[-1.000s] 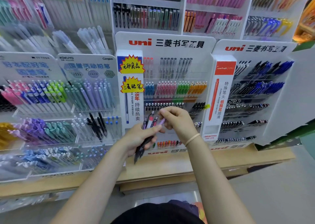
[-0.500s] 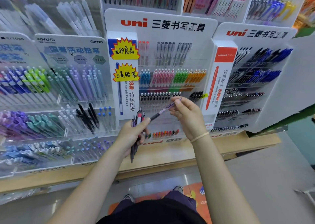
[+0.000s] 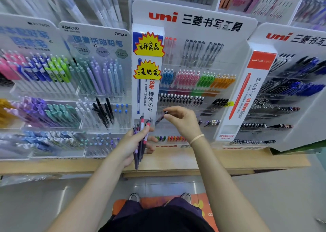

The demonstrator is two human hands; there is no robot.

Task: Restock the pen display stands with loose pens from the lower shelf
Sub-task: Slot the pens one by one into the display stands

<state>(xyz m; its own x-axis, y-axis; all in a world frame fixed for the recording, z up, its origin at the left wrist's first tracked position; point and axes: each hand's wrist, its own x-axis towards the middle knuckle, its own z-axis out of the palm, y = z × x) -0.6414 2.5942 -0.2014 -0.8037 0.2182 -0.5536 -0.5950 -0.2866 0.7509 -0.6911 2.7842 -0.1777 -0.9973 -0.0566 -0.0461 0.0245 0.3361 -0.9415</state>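
Both hands hold pens before the white uni pen display stand [image 3: 194, 25].
Left hand [image 3: 134, 143] grips a bundle of dark red-accented pens [image 3: 141, 140], now upright; at 1 o'clock, right hand [image 3: 181, 120] pinches one dark purple pen [image 3: 160, 118], drawn nearer the bundle than before.

Yellow starburst labels [image 3: 149, 45], red-lettered
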